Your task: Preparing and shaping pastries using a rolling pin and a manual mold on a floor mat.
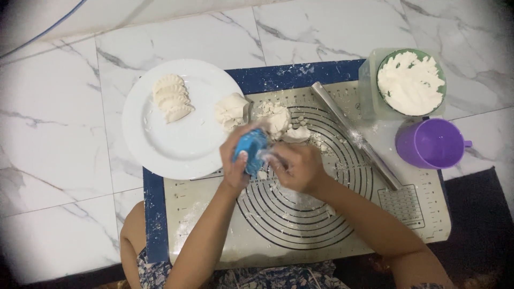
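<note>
My left hand (235,160) grips a blue dumpling mould (250,147), held folded above the baking mat (300,225). My right hand (297,167) presses against the mould from the right, its fingers closed around the edge. Just behind the hands, scraps of white dough (278,120) lie on the mat. A lump of dough (231,109) rests at the right rim of the white plate (176,150), and several shaped dumplings (170,98) sit in a row on the plate's left part.
A metal rolling pin (353,134) lies diagonally on the mat to the right. Behind it a green bowl of flour (411,83) stands in a clear container, with a purple cup (431,143) in front. Marble floor tiles (53,160) surround the mat.
</note>
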